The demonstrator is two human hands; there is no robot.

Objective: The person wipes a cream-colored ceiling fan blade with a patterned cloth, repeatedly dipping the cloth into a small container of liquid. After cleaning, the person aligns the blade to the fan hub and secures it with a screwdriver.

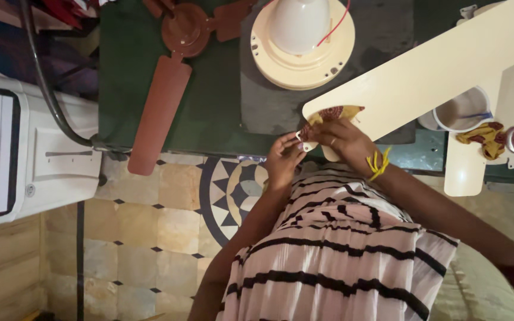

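A long cream fan blade lies slanted across the green table, its rounded end toward me. My right hand, with a ring and a yellow thread band at the wrist, presses a red and yellow patterned cloth onto that end. My left hand pinches the edge of the same blade end from the left, fingers closed. Both hands touch each other's working spot. My striped top fills the lower middle of the view.
A cream fan motor housing with a red wire sits on a dark mat. A brown ceiling fan lies at the table's left. At right are a white cup, a second cloth and another cream blade. A white appliance stands left on the tiled floor.
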